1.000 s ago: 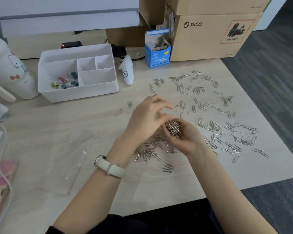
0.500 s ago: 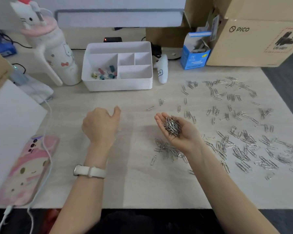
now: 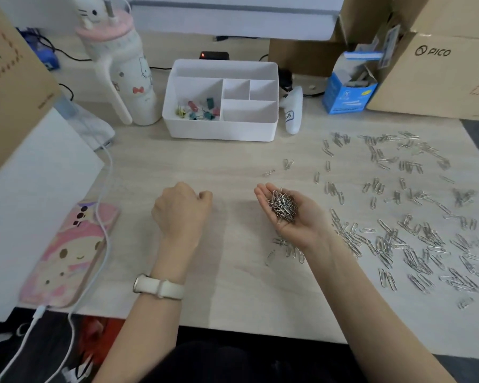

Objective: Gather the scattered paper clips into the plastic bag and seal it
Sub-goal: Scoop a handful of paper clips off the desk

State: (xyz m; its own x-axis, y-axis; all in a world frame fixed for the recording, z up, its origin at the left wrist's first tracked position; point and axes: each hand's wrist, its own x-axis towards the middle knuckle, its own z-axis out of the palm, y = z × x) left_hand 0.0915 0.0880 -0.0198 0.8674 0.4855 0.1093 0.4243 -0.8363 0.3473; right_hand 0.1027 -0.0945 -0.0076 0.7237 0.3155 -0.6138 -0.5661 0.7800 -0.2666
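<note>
The right hand (image 3: 302, 226), palm-up and relaxed, cups a heap of silver wire paper clips (image 3: 282, 207); more lie right of it on the pale wooden desk (image 3: 233, 167). The left hand (image 3: 180, 211) is curled, round what I cannot tell; a tilted palm could spill the heap

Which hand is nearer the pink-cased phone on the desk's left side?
Left. The left hand is just right of the phone; the right hand, palm up with a pile of paper clips, lies farther right.

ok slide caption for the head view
Right hand cups a clip heap, left hand curled, loose clips on desk.
</note>
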